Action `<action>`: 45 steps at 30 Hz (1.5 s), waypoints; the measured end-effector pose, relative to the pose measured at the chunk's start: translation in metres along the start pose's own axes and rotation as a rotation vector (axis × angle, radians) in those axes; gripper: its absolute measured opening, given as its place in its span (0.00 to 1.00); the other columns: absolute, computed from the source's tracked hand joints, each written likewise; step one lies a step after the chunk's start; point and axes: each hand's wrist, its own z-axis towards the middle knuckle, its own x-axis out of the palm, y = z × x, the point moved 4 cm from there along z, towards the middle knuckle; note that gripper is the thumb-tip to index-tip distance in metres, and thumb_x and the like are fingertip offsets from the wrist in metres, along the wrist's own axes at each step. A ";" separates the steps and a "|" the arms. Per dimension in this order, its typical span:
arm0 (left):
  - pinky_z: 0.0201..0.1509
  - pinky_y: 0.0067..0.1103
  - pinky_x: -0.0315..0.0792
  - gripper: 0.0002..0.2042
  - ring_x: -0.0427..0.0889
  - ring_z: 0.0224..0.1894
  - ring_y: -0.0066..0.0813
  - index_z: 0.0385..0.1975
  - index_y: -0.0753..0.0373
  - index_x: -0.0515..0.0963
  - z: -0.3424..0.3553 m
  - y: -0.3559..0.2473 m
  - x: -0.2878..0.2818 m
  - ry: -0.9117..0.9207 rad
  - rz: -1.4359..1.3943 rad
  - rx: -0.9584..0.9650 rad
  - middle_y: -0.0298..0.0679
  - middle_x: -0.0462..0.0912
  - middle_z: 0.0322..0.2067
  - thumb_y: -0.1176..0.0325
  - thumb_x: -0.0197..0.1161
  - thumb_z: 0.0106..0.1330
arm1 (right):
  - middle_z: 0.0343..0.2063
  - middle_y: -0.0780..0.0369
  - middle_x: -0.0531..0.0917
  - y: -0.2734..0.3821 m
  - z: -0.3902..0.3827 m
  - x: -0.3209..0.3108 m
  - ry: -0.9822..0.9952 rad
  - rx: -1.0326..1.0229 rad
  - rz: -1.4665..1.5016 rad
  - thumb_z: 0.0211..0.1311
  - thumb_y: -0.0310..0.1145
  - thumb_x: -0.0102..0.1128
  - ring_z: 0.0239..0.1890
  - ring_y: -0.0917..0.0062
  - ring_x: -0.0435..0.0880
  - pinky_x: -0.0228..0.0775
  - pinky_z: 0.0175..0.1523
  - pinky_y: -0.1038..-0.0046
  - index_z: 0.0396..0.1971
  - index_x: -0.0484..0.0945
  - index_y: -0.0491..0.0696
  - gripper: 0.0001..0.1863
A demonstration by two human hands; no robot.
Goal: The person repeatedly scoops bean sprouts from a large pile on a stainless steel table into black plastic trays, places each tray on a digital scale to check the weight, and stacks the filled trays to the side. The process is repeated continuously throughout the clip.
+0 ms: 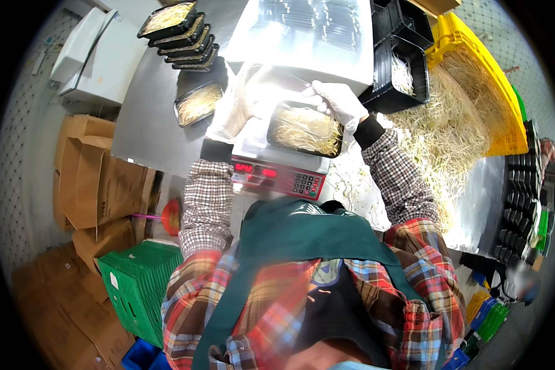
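A black tray of bean sprouts sits on the red-and-silver digital scale in front of me. Gloved in white, my right hand is at the tray's far right corner, its fingertips pinched on what looks like a thin clear plastic lid. My left hand, also in a white glove, is just left of the tray; glare washes out its fingers, and whether it grips the lid I cannot make out. Another filled tray lies to its left.
Stacked filled trays stand at the far left. A pile of clear lids is on a white box beyond the scale. Nested black trays stand right of it. Loose sprouts spill from a yellow crate. A green crate is lower left.
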 end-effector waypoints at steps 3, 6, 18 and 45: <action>0.37 0.17 0.83 0.33 0.82 0.47 0.37 0.71 0.61 0.52 -0.006 0.000 -0.010 -0.089 -0.009 -0.071 0.49 0.63 0.67 0.53 0.54 0.72 | 0.24 0.69 0.83 -0.012 0.010 -0.003 -0.006 -0.019 -0.077 0.72 0.43 0.55 0.18 0.92 0.72 0.62 0.23 0.89 0.42 0.85 0.44 0.17; 0.31 0.08 0.75 0.29 0.83 0.41 0.26 0.67 0.67 0.60 -0.013 0.001 -0.028 -0.130 0.100 -0.195 0.46 0.72 0.61 0.63 0.58 0.69 | 0.26 0.67 0.84 0.009 0.004 -0.002 -0.021 -0.061 -0.220 0.70 0.38 0.57 0.21 0.90 0.76 0.65 0.25 0.88 0.45 0.84 0.43 0.15; 0.18 0.07 0.61 0.26 0.71 0.19 0.09 0.67 0.67 0.61 -0.006 -0.037 -0.010 -0.296 0.493 0.034 0.37 0.83 0.39 0.69 0.55 0.70 | 0.32 0.65 0.86 0.100 0.035 -0.037 -0.481 -0.686 -0.646 0.69 0.40 0.59 0.35 0.83 0.84 0.78 0.41 0.77 0.40 0.80 0.46 0.13; 0.70 0.48 0.51 0.31 0.59 0.69 0.56 0.69 0.58 0.61 0.000 0.091 0.070 -0.121 2.000 0.436 0.51 0.62 0.67 0.58 0.56 0.67 | 0.27 0.61 0.78 -0.089 -0.047 -0.037 -0.941 -0.491 -0.649 0.63 0.40 0.62 0.34 0.72 0.78 0.69 0.42 0.71 0.43 0.86 0.52 0.12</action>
